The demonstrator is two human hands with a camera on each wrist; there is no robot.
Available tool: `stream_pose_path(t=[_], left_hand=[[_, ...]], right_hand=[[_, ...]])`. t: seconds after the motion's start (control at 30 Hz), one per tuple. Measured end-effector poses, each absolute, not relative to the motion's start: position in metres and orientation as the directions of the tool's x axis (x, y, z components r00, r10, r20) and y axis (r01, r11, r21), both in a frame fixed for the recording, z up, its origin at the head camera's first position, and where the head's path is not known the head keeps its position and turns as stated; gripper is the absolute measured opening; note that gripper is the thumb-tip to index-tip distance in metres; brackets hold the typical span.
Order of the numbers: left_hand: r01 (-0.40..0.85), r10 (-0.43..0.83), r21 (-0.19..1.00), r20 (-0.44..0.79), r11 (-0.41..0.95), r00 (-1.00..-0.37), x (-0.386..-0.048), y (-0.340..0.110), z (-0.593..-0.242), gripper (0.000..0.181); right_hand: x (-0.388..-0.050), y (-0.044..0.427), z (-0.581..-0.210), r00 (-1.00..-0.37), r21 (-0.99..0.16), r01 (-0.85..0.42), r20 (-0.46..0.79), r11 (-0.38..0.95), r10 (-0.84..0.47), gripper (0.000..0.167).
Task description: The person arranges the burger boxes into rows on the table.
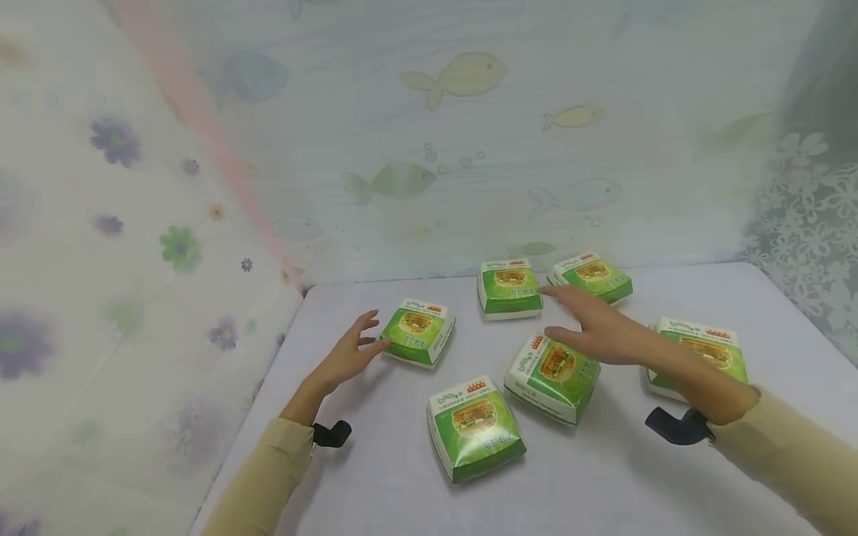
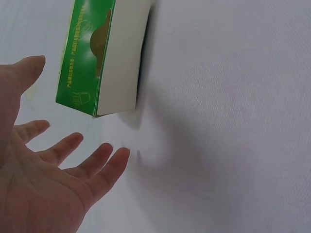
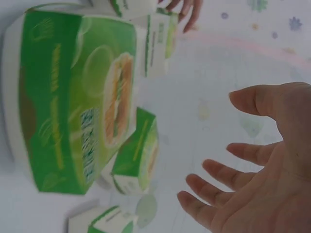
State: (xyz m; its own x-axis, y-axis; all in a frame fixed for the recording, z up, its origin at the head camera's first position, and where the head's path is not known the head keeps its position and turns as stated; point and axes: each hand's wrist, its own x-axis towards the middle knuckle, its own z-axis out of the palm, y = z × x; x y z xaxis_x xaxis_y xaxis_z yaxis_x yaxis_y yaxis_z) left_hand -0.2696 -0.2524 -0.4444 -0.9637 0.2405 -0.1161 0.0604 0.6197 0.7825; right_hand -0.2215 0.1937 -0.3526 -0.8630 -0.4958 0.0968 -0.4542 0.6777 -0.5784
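Observation:
My left hand [image 1: 345, 357] hovers at the left side of a green and white burger box [image 1: 417, 331], fingers spread and nothing held. In the left wrist view, that hand [image 2: 58, 179] is apart from the box [image 2: 92, 58]. My right hand [image 1: 596, 327] reaches over a tilted burger box [image 1: 555, 376], its fingers extended towards the back middle box [image 1: 509, 290]. The right wrist view shows this hand [image 3: 262, 170] with spread, empty fingers, and a burger box [image 3: 77, 97] large beside it. Whether the right fingertips touch any box I cannot tell from the head view.
One burger box [image 1: 476, 428] lies at the front middle, another [image 1: 591, 277] at the back right. A further box [image 1: 710, 353] is partly behind my right forearm. All rest on a white-covered table [image 1: 375, 476]. A fish-patterned curtain [image 1: 322, 134] hangs behind, a flowered one [image 1: 100, 298] at left.

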Motion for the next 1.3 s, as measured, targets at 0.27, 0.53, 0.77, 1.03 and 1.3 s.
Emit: stream_pose_path(t=[0.27,0.53,0.77,1.03,1.3], left_hand=[[0.016,0.216,0.795,-0.145,0.606,-0.966,-0.272,-0.258,-0.448,0.08],[-0.045,0.178,0.829,-0.172,0.557,-0.969,-0.272,-0.258,-0.449,0.078],[-0.101,0.114,0.847,-0.187,0.522,-0.976,-0.273,-0.257,-0.449,0.073],[-0.119,0.103,0.872,-0.19,0.475,-0.976,-0.278,-0.254,-0.449,0.069],[-0.132,0.095,0.886,-0.193,0.445,-0.976,-0.28,-0.249,-0.449,0.067]], right_hand=[[-0.234,0.171,-0.353,-0.873,-0.631,-0.415,0.074,0.655,-0.482,0.066],[-0.244,0.148,-0.349,-0.874,-0.725,-0.343,0.014,0.597,-0.485,0.066],[-0.259,0.129,-0.354,-0.89,-0.792,-0.227,-0.067,0.567,-0.45,0.068],[-0.274,0.103,-0.36,-0.892,-0.838,-0.066,-0.194,0.541,-0.409,0.069],[-0.287,0.081,-0.372,-0.885,-0.851,0.018,-0.257,0.524,-0.387,0.065]])
